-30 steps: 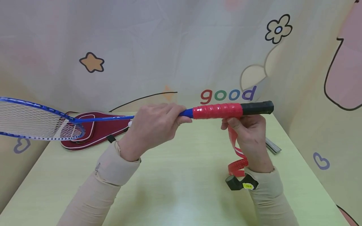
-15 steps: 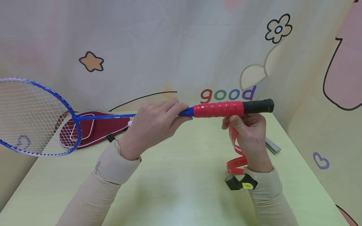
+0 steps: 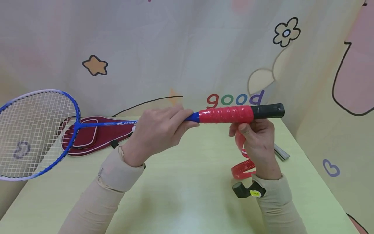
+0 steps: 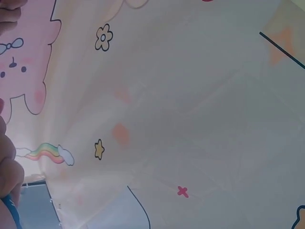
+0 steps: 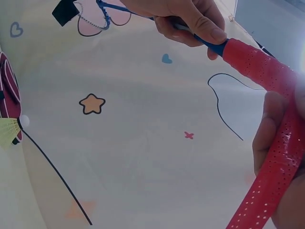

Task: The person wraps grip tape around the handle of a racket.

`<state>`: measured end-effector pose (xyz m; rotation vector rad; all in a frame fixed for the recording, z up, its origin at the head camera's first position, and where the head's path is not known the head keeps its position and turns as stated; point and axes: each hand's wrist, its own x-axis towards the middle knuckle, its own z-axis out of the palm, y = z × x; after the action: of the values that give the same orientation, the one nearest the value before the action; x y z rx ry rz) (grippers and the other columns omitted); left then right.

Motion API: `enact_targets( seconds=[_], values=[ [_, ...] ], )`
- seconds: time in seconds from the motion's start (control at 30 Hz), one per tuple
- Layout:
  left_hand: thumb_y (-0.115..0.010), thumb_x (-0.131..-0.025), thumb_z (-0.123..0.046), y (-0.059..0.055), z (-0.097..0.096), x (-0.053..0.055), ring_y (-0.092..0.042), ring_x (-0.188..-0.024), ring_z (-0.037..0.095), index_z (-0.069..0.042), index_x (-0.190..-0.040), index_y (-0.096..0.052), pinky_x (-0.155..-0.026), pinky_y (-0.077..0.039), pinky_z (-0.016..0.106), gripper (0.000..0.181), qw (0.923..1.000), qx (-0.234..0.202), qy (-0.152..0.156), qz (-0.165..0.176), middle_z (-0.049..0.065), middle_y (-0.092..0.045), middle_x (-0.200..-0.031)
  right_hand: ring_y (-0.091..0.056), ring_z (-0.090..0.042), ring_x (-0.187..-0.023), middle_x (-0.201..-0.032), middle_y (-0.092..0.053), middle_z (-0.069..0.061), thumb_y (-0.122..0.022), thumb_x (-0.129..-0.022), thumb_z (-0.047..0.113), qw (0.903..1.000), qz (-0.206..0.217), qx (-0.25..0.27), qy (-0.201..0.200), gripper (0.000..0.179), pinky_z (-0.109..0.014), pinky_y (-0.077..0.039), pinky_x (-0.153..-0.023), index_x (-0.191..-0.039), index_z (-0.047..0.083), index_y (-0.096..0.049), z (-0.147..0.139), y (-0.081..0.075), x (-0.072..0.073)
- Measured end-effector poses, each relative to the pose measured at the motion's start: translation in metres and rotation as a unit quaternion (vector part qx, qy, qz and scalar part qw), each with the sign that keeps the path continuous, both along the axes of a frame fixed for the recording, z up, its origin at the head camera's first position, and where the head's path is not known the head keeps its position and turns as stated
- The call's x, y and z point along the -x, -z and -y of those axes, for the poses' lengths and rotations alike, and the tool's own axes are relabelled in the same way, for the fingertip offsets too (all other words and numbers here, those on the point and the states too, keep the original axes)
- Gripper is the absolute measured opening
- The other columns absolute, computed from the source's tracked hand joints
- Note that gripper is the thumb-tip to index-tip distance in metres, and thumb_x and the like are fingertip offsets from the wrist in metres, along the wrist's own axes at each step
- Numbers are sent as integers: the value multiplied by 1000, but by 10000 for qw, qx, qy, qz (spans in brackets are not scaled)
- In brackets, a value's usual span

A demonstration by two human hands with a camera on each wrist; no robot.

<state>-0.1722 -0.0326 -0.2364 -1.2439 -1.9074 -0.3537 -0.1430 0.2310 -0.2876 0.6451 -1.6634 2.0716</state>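
Note:
A blue badminton racket (image 3: 93, 124) is held level above the table, its strung head at the left. My left hand (image 3: 159, 135) grips the shaft just before the blue cone of the handle. Red perforated grip tape (image 3: 226, 114) covers the near half of the handle in overlapping turns; the butt end is bare black. Below the handle my right hand (image 3: 258, 143) pinches the tape between thumb and fingers where it leaves the handle. The loose tape hangs in curls by the right wrist. In the right wrist view the tape strip (image 5: 281, 157) runs across the palm.
A dark red racket bag (image 3: 100, 136) lies at the table's back left. A yellow shuttlecock (image 5: 10, 129) sits beside it in the right wrist view. A grey strip-like object (image 3: 281, 152) lies behind the right wrist. Patterned cloth walls stand behind and at the sides.
The racket has turned about its long axis, so its head shows from nearly edge-on to face-on. The tape's edge has crept slightly toward the butt. Both hands keep their places.

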Motion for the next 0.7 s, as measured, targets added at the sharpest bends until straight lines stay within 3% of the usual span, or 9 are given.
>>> enact_targets(
  seconds=[0.2, 0.4, 0.7],
  values=[
    [-68, -92, -29, 2, 1, 3, -39, -45, 11, -3, -92, -61, -40, -30, 22, 27, 9998, 13, 90, -175, 2, -52, -66, -67, -24, -70, -83, -68, -12, -60, -94, -2, 9999, -126, -29, -10, 28, -34, -54, -83, -121, -4, -60, 1, 1, 2],
    [-70, -91, -28, 2, 2, 3, -40, -45, 11, -1, -93, -61, -40, -31, 22, 28, 9995, 128, 144, -237, 2, -53, -67, -66, -24, -70, -88, -67, -14, -61, -92, -2, 9983, -405, 209, -371, 41, -33, -56, -77, -133, -4, -54, 2, -1, 6],
    [-69, -91, -32, 2, 1, 2, -43, -46, 11, -2, -97, -63, -41, -33, 22, 31, 9996, 208, 104, -160, 2, -56, -67, -66, -25, -69, -89, -68, -14, -64, -91, -1, 9967, -426, 447, -525, 37, -34, -57, -74, -127, -6, -55, 2, 1, 4]
  ],
)
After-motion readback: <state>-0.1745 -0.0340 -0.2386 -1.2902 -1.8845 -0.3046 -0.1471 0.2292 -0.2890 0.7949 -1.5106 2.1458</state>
